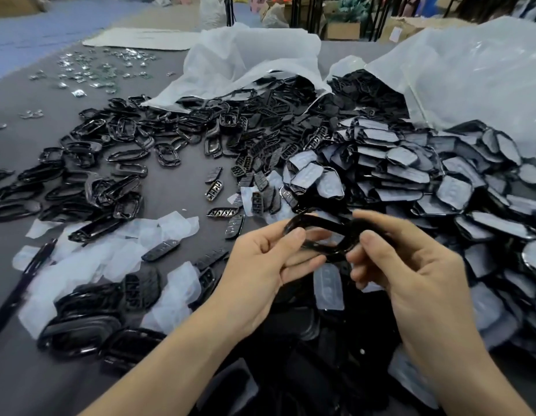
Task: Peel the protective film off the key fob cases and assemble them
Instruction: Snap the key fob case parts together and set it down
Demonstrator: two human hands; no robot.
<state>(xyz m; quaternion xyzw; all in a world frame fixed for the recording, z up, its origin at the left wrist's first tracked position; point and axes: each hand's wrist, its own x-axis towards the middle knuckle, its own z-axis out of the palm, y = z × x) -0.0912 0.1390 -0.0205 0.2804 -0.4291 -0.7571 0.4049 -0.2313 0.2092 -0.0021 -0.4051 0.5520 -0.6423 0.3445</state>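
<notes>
Between the left hand (260,259) and right hand (410,265), a black frame (323,222) is pinched at both ends, seemingly steadied for assembly.

Two hands, left (260,262) and right (410,265), one black frame (320,221), two plastic bags (254,61), uncountably many case parts (410,175).
</notes>
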